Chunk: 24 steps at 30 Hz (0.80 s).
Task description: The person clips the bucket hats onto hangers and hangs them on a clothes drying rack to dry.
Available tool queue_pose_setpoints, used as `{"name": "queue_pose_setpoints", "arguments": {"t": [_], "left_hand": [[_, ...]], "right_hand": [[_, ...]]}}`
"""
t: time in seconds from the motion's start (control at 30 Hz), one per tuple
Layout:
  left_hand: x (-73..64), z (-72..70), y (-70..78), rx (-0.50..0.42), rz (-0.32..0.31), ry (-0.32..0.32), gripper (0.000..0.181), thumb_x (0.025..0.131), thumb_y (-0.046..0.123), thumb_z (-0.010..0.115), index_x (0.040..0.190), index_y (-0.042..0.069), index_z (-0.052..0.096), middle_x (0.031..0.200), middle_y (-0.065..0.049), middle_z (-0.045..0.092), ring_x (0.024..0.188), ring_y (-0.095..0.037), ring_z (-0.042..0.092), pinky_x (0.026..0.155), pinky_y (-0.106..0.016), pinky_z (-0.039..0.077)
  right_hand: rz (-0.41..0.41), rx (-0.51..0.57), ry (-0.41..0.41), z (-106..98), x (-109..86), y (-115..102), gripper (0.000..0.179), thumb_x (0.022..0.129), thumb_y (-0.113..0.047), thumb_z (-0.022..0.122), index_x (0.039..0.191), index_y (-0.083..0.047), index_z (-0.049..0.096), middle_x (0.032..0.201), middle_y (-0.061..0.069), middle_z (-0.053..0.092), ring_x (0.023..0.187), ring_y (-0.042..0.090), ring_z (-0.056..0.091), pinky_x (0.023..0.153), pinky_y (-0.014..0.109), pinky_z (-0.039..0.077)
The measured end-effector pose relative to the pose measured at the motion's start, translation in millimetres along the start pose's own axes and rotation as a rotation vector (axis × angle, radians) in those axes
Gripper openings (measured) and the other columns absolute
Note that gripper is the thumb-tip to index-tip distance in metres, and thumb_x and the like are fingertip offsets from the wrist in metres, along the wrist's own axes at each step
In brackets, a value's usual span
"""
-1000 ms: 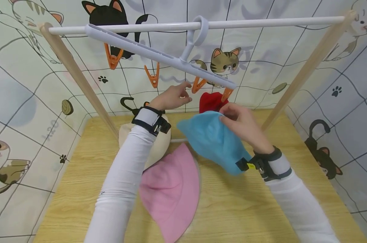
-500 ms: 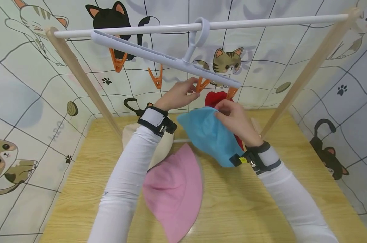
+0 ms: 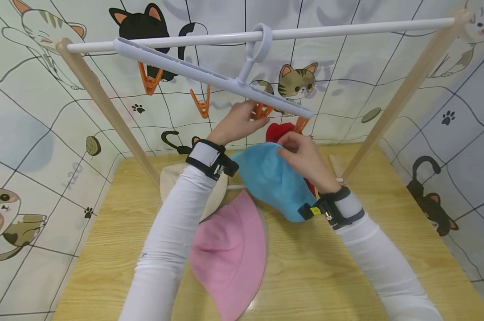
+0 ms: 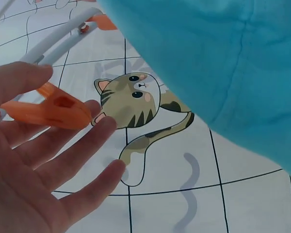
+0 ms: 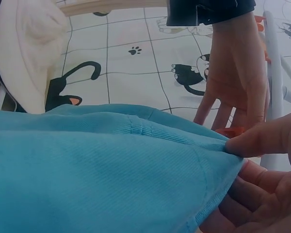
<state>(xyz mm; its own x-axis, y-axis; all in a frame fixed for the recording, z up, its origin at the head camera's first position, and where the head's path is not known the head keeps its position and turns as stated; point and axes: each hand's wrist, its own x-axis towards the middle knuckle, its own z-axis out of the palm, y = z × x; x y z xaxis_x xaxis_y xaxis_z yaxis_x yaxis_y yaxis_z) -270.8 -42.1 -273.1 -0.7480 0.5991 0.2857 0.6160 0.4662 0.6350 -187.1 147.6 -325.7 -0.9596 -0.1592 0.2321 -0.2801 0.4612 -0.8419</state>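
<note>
My right hand (image 3: 306, 154) pinches the edge of a light blue bucket hat (image 3: 272, 178) between thumb and fingers; the right wrist view shows the pinched brim (image 5: 111, 170) up close. Just left of it, my left hand (image 3: 239, 120) holds an orange clip (image 3: 263, 110) on the pale hanger (image 3: 178, 64). In the left wrist view the thumb and index finger lie on either side of that clip (image 4: 58, 111), the other fingers spread. The hat's edge is below the clip, apart from it. A red hat (image 3: 280, 130) shows at the rightmost clip, partly hidden behind the blue one.
The hanger hooks over a white rod (image 3: 346, 30) between wooden posts (image 3: 410, 89), tilting down to the right. Two more orange clips hang at its left, one being this clip (image 3: 149, 80). A pink hat (image 3: 230, 245) and a cream hat (image 3: 214, 196) lie on the wooden table (image 3: 346, 267).
My left hand has moved right and taken hold of the orange clip. The right hand has shifted slightly left with the blue hat, uncovering more of the red hat.
</note>
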Motion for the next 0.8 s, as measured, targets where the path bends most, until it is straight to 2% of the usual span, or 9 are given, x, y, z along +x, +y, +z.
{"name": "queue_pose_setpoints", "arguments": {"t": [0.2, 0.43, 0.6, 0.8], "left_hand": [[1.1, 1.8, 6.0, -0.03, 0.008, 0.045, 0.045, 0.092, 0.01, 0.065, 0.134, 0.003, 0.048, 0.12, -0.011, 0.059, 0.099, -0.021, 0.057, 0.086, -0.027, 0.047], [4.2, 8.7, 13.1, -0.036, -0.011, 0.058, 0.04, 0.092, 0.012, 0.065, 0.129, 0.003, 0.051, 0.104, -0.01, 0.057, 0.09, -0.021, 0.052, 0.079, -0.025, 0.045], [8.1, 16.1, 18.8, 0.015, -0.024, 0.136, 0.038, 0.091, 0.014, 0.068, 0.125, 0.003, 0.056, 0.107, -0.01, 0.06, 0.096, -0.02, 0.054, 0.082, -0.023, 0.044], [10.3, 25.9, 24.6, 0.09, -0.084, 0.24, 0.039, 0.089, 0.022, 0.071, 0.123, 0.006, 0.06, 0.108, -0.008, 0.064, 0.095, -0.019, 0.058, 0.081, -0.025, 0.047]], "right_hand": [[0.013, 0.008, 0.001, -0.2, -0.1, 0.0, 0.018, 0.091, -0.008, 0.062, 0.104, 0.003, 0.06, 0.106, 0.019, 0.066, 0.096, 0.034, 0.064, 0.091, 0.048, 0.048], [0.024, 0.022, -0.005, -0.2, 0.0, -0.9, 0.019, 0.09, -0.008, 0.064, 0.104, 0.003, 0.06, 0.104, 0.019, 0.066, 0.095, 0.033, 0.063, 0.091, 0.047, 0.048], [0.011, 0.013, 0.007, 0.9, 0.4, 0.3, 0.021, 0.088, -0.009, 0.067, 0.104, 0.003, 0.06, 0.104, 0.019, 0.066, 0.095, 0.032, 0.063, 0.091, 0.047, 0.048], [-0.002, 0.036, 0.019, 3.3, 1.3, 0.0, 0.02, 0.09, -0.008, 0.065, 0.104, 0.004, 0.06, 0.104, 0.018, 0.065, 0.095, 0.031, 0.062, 0.092, 0.046, 0.047]]}}
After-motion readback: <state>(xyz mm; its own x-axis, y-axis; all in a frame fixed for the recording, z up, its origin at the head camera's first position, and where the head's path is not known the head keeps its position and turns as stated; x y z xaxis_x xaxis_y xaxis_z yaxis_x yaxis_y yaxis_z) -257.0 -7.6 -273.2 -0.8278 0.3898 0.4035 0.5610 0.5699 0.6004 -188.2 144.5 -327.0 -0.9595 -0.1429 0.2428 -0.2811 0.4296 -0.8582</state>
